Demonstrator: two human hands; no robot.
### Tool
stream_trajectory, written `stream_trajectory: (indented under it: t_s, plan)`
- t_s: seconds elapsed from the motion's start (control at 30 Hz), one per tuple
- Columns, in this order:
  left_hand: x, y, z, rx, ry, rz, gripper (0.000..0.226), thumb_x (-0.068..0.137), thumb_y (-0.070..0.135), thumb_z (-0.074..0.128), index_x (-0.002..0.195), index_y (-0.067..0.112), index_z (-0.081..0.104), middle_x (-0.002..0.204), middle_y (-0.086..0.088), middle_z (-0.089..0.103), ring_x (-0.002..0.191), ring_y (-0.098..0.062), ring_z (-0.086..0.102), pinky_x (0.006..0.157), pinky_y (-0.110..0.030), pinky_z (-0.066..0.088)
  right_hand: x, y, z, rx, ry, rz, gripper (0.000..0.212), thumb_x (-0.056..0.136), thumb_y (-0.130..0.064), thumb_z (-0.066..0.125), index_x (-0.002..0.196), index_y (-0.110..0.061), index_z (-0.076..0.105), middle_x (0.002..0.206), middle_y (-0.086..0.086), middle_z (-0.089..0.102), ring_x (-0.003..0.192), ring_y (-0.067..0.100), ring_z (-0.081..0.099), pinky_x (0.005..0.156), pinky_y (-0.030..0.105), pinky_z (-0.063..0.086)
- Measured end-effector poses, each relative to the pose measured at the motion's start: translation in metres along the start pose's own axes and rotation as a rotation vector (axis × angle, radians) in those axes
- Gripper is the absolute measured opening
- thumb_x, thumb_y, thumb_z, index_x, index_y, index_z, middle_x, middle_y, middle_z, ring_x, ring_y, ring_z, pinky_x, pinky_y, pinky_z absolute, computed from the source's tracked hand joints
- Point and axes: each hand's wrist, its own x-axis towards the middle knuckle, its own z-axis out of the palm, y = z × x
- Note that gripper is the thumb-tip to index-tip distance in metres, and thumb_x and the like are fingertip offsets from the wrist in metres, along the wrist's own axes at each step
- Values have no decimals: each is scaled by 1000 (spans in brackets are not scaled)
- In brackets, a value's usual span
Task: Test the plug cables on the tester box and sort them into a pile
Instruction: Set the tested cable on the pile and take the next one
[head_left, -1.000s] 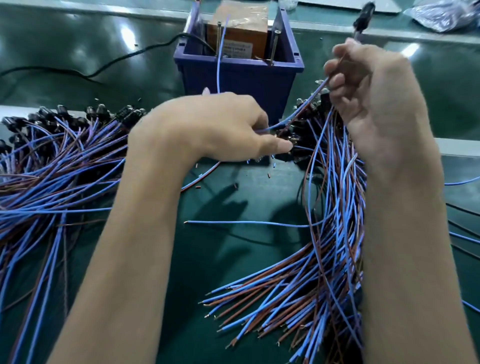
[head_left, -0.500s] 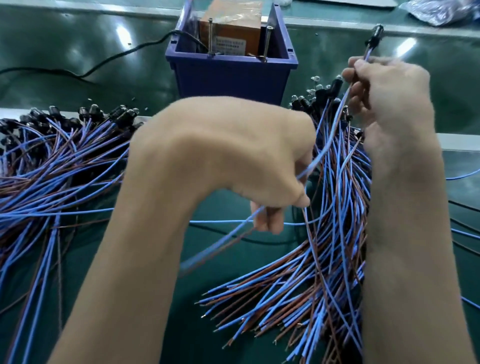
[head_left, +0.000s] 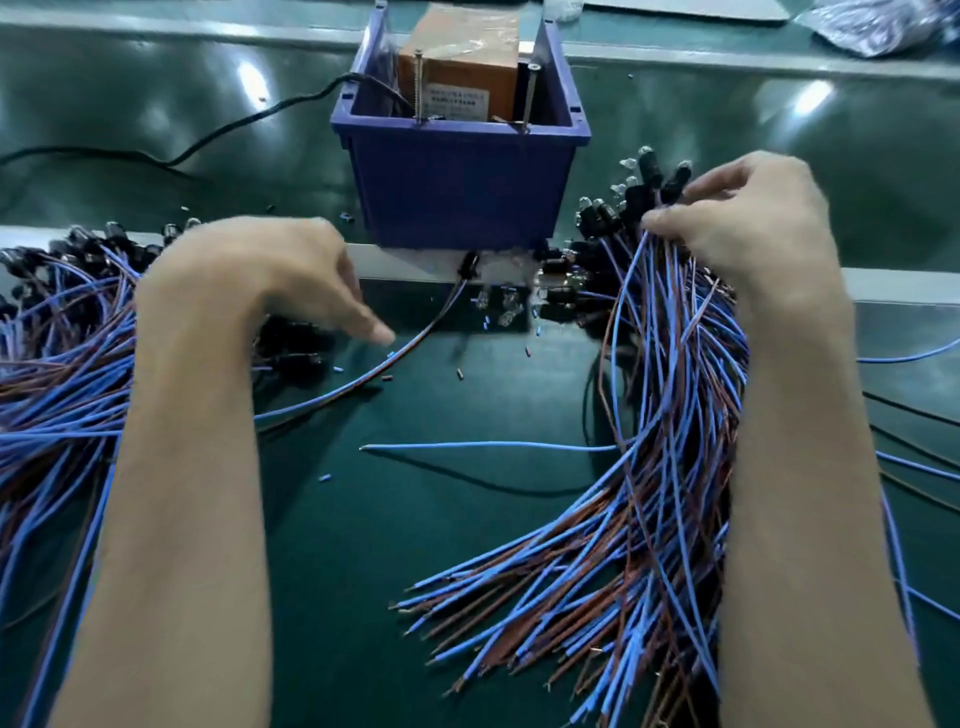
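Pinched between curled fingers and thumb, the plug end of a cable sits in the right hand (head_left: 753, 218), at the top of the right bundle of cables (head_left: 670, 415). This bundle of blue and brown wires fans down the table (head_left: 363, 545), its bare tips spread toward the near edge and its black plugs clustered just right of the blue bin (head_left: 457, 176).

On the other side, the left hand (head_left: 260, 280) hangs palm down with loosely bent fingers and holds nothing. It hovers over the inner edge of the left pile (head_left: 62, 364), a heap of the same blue and brown cables with black plugs along its far side. One loose cable (head_left: 415, 343) lies just past the fingertips, its plug at the foot of the bin and its wires curving back under the left forearm. I cannot tell whether a fingertip touches it.

Inside the bin stands an orange box (head_left: 462, 67) with two upright metal pins (head_left: 418, 83) in front of it. A black cord (head_left: 208, 140) runs off to the left from the bin.
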Motion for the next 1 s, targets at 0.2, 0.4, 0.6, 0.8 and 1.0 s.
stream_trajectory:
  t_s: [0.2, 0.4, 0.6, 0.8, 1.0]
  plan:
    - [15, 8, 19, -47, -51, 16, 16, 69, 36, 81, 66, 24, 72, 59, 10, 67, 64, -2, 58, 60, -21, 38, -10, -17, 2, 26, 31, -107, 17, 75, -40, 72, 82, -27, 64, 84, -10, 64, 94, 13, 63, 89, 28, 51]
    - [17, 18, 18, -7, 40, 52, 13, 73, 33, 74, 64, 25, 70, 58, 9, 65, 65, -9, 59, 62, -24, 42, -17, -25, 20, 2, -205, -165, 22, 82, -44, 68, 70, -26, 62, 82, -6, 67, 83, 9, 61, 76, 21, 46]
    - [26, 31, 31, -106, 126, 45, 20, 74, 41, 79, 72, 27, 65, 95, -4, 68, 91, -26, 62, 76, -30, 47, -22, -28, 27, -24, -333, -222, 21, 86, -47, 64, 86, -26, 67, 87, -4, 67, 76, 6, 56, 61, 17, 39]
    - [25, 34, 32, -107, 132, 50, 15, 79, 30, 66, 85, 17, 71, 91, -5, 66, 84, -25, 62, 67, -27, 44, -25, -30, 27, -30, -364, -230, 26, 87, -47, 62, 91, -23, 69, 86, -4, 69, 77, 6, 58, 63, 20, 41]
    - [6, 44, 12, -307, 297, 150, 13, 77, 32, 66, 64, 28, 67, 79, 5, 68, 81, -17, 62, 68, -24, 41, -30, -35, 33, -57, -466, -259, 44, 88, -53, 59, 85, -11, 73, 79, 4, 71, 65, 9, 56, 70, 26, 47]
